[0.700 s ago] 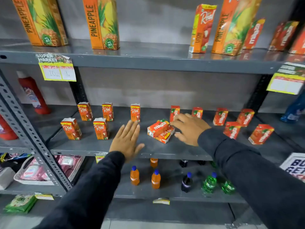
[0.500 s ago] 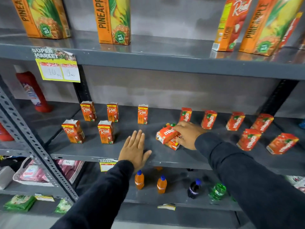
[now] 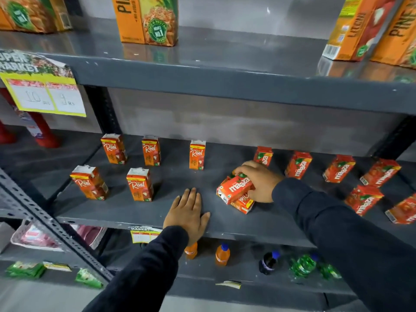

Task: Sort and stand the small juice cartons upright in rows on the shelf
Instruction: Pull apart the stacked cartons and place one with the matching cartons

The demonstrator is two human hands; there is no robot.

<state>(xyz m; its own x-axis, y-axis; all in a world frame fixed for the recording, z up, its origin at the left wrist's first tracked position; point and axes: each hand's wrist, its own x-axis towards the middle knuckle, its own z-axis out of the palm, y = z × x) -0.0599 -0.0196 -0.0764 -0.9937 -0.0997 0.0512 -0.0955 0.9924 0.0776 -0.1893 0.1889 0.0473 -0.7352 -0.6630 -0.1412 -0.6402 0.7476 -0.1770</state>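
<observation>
On the grey middle shelf (image 3: 139, 212) several small orange Real cartons (image 3: 140, 184) stand upright in two rows at the left. Several red Maaza cartons (image 3: 298, 165) stand in rows at the right. Two cartons lie flat in the middle: a Maaza carton (image 3: 234, 189) on top of a Real carton (image 3: 244, 204). My right hand (image 3: 258, 180) grips the top lying Maaza carton. My left hand (image 3: 189, 216) rests flat on the shelf's front edge, fingers apart, holding nothing.
Large pineapple and litchi juice cartons (image 3: 148, 19) stand on the upper shelf. A yellow price tag (image 3: 42, 95) hangs from its edge. Small drink bottles (image 3: 222, 255) sit on the lower shelf. Red bottles (image 3: 42, 134) stand at the left beyond a perforated steel upright (image 3: 45, 224).
My right hand has closed around the top lying Maaza carton. The camera has moved closer to the shelf. My left hand stays flat on the shelf edge.
</observation>
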